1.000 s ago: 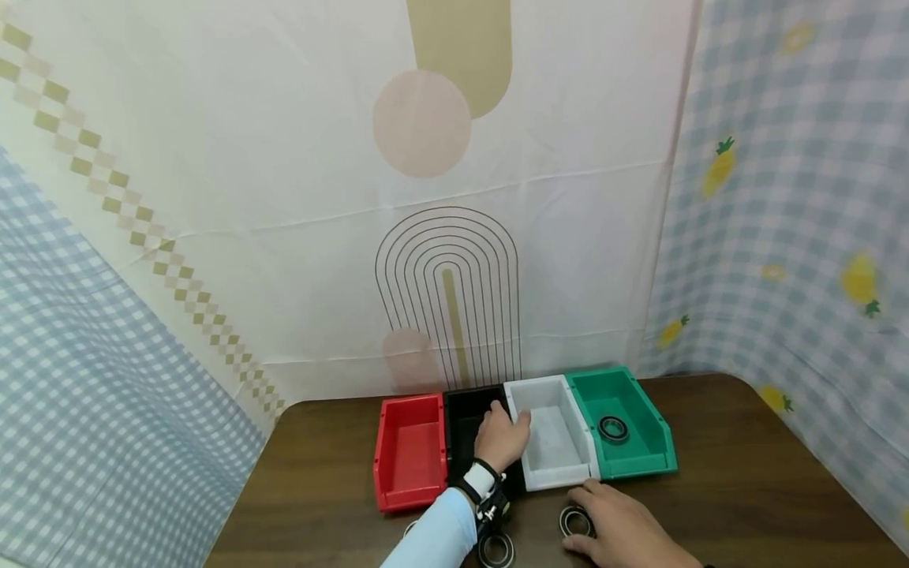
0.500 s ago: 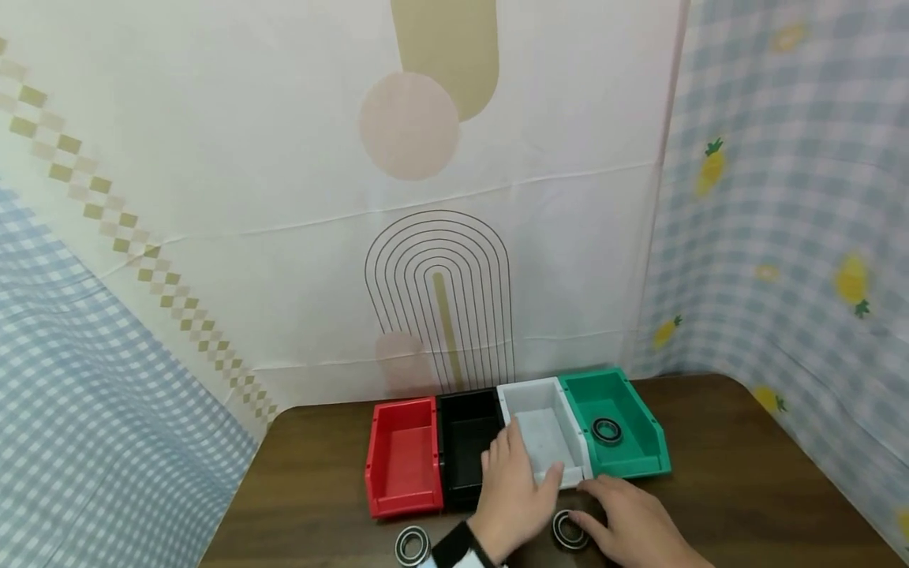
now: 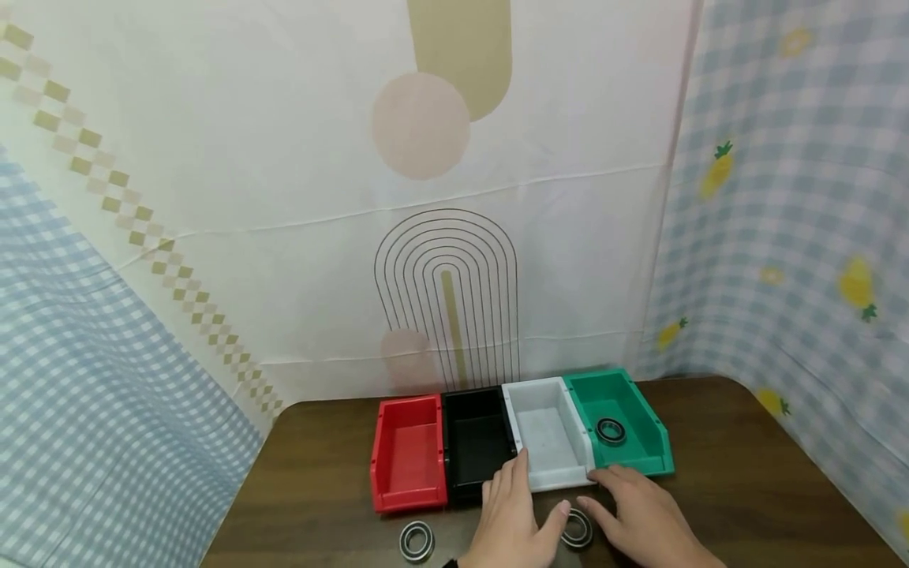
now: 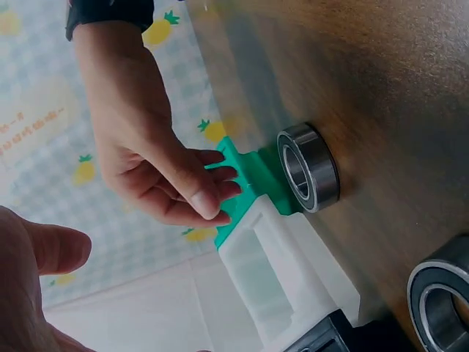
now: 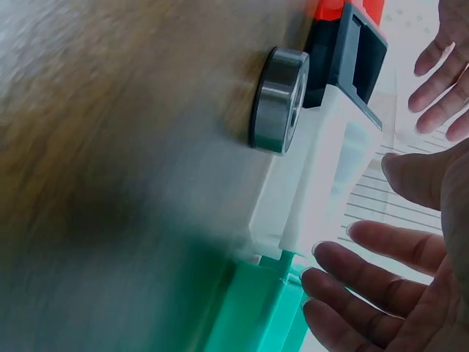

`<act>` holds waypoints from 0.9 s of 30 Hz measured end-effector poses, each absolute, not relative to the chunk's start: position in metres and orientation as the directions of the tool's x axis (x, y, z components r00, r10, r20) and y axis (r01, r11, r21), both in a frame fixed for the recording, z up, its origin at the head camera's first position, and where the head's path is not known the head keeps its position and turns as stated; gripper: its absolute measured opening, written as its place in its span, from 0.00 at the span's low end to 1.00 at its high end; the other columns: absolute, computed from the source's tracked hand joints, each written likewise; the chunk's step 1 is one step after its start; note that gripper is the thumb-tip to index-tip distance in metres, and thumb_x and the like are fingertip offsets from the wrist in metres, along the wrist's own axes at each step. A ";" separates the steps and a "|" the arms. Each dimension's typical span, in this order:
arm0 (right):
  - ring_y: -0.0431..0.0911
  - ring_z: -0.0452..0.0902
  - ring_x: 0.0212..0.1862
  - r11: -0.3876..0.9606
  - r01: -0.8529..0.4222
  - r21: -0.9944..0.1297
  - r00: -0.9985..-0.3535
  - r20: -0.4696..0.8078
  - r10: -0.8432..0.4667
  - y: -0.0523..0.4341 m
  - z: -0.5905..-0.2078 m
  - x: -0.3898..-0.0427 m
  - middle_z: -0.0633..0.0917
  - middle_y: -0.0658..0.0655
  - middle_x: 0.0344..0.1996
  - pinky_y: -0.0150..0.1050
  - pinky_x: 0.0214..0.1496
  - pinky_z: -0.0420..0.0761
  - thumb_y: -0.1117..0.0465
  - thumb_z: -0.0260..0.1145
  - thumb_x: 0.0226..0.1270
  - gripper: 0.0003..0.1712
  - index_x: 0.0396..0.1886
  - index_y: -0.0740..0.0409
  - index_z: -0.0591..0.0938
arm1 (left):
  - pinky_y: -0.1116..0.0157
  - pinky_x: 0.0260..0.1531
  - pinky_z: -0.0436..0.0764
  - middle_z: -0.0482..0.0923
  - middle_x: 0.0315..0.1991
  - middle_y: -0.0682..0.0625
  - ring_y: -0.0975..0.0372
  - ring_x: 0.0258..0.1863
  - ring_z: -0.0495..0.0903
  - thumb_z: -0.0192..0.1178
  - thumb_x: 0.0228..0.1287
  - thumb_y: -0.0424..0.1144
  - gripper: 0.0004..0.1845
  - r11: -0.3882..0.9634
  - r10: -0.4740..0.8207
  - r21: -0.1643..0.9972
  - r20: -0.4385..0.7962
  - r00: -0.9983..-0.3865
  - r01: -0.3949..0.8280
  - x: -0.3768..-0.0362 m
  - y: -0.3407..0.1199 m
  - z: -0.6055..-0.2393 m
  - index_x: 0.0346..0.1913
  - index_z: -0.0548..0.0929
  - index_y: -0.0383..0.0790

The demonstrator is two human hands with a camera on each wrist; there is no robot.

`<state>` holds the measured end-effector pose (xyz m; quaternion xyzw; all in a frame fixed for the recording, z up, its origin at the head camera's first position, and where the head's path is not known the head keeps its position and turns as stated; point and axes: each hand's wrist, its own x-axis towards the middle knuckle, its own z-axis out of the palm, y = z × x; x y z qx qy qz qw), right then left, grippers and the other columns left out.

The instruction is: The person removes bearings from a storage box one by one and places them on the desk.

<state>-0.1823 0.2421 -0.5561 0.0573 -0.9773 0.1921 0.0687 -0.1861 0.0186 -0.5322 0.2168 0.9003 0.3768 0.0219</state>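
My left hand (image 3: 507,517) hovers in front of the black bin (image 3: 479,442) and white bin (image 3: 547,434), fingers straight and holding nothing. To its right, my right hand (image 3: 642,513) has loosely bent fingers near the front of the white and green bins (image 3: 642,414). Between the hands, a ball bearing (image 3: 577,528) lies on the table, partly hidden by my left thumb. Another bearing (image 3: 417,542) lies left of my left hand, before the red bin (image 3: 409,454). A further bearing (image 3: 611,431) lies inside the green bin. In the left wrist view, my right hand (image 4: 157,154) pinches nothing.
The four-coloured bins stand side by side along the back of the brown wooden table (image 3: 319,473). Behind them hangs a white patterned cloth (image 3: 305,292). Blue checked cloths (image 3: 781,237) cover both sides.
My left hand has drawn back from the black bin toward the near edge, fingers straightening. My right hand has eased slightly away from the bearing beside it.
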 end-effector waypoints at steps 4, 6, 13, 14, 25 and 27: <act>0.45 0.87 0.49 0.920 -0.143 -0.364 -0.981 0.172 -0.085 0.240 -0.556 -0.182 0.91 0.48 0.47 0.50 0.51 0.89 0.38 0.76 0.66 0.24 0.53 0.48 0.90 | 0.42 0.68 0.70 0.69 0.76 0.39 0.47 0.73 0.70 0.55 0.77 0.63 0.48 0.613 0.406 0.691 0.140 -0.903 0.383 -0.186 0.019 -0.533 0.81 0.60 0.28; 0.46 0.87 0.50 0.919 -0.146 -0.366 -0.980 0.182 -0.083 0.240 -0.555 -0.182 0.91 0.48 0.47 0.50 0.51 0.89 0.37 0.75 0.66 0.25 0.52 0.48 0.90 | 0.42 0.68 0.69 0.69 0.76 0.38 0.47 0.72 0.70 0.55 0.77 0.63 0.48 0.608 0.404 0.698 0.137 -0.904 0.378 -0.186 0.020 -0.532 0.81 0.60 0.28; 0.48 0.88 0.51 0.919 -0.148 -0.366 -0.976 0.203 -0.076 0.238 -0.553 -0.179 0.91 0.49 0.49 0.52 0.52 0.89 0.40 0.75 0.68 0.23 0.52 0.49 0.91 | 0.40 0.69 0.68 0.68 0.77 0.38 0.46 0.74 0.69 0.55 0.76 0.64 0.47 0.583 0.405 0.741 0.090 -0.910 0.333 -0.188 0.021 -0.530 0.82 0.60 0.29; 0.49 0.88 0.52 0.918 -0.148 -0.367 -0.975 0.208 -0.074 0.238 -0.553 -0.179 0.91 0.49 0.49 0.52 0.52 0.89 0.40 0.75 0.68 0.22 0.52 0.49 0.91 | 0.38 0.70 0.67 0.67 0.77 0.38 0.45 0.75 0.68 0.55 0.77 0.63 0.47 0.578 0.408 0.749 0.080 -0.910 0.325 -0.189 0.021 -0.529 0.82 0.59 0.30; 0.47 0.89 0.47 0.911 -0.133 -0.390 -0.948 0.317 -0.003 0.245 -0.549 -0.170 0.92 0.47 0.45 0.51 0.46 0.89 0.46 0.75 0.71 0.13 0.47 0.47 0.91 | 0.44 0.71 0.77 0.70 0.76 0.33 0.43 0.75 0.73 0.53 0.80 0.60 0.43 0.615 0.387 0.712 0.102 -0.916 0.339 -0.223 0.059 -0.527 0.81 0.62 0.29; 0.48 0.89 0.47 0.910 -0.128 -0.395 -0.950 0.313 0.003 0.246 -0.549 -0.170 0.92 0.47 0.45 0.52 0.47 0.89 0.46 0.74 0.72 0.14 0.48 0.47 0.91 | 0.48 0.69 0.79 0.71 0.75 0.33 0.44 0.72 0.75 0.55 0.79 0.59 0.43 0.647 0.356 0.690 0.105 -0.928 0.326 -0.234 0.075 -0.525 0.81 0.63 0.29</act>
